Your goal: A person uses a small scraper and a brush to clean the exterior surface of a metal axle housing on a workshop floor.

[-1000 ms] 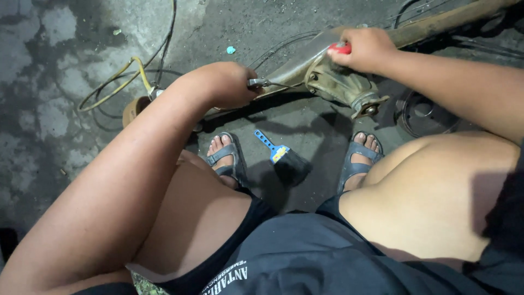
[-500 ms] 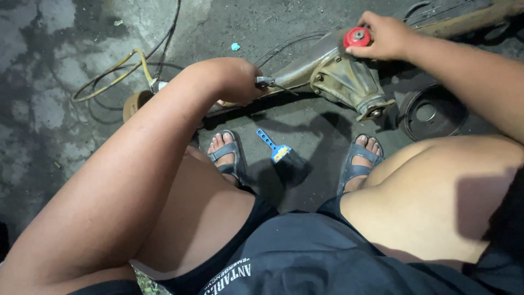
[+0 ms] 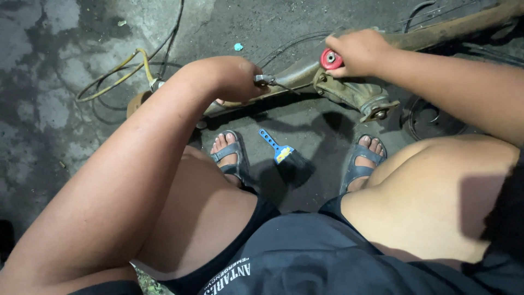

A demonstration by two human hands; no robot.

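Observation:
A long rusty metal vehicle part (image 3: pixel 297 74) lies across the dark concrete floor in front of my feet. My left hand (image 3: pixel 232 76) is closed around a small metal tool (image 3: pixel 266 80) whose tip rests against the part. My right hand (image 3: pixel 357 50) grips a red round bushing (image 3: pixel 329 59) set in the part's bracket (image 3: pixel 360 98). I am squatting, knees wide, in grey sandals.
A blue-handled paintbrush (image 3: pixel 279 151) lies on the floor between my feet. A yellow and black hose or cable (image 3: pixel 128 65) loops at the left. A dark round ring (image 3: pixel 426 117) sits at the right. A small turquoise scrap (image 3: pixel 238 47) lies beyond the part.
My right hand slid down the part and closed on the red bushing. The left hand has stayed at the same spot with its tool.

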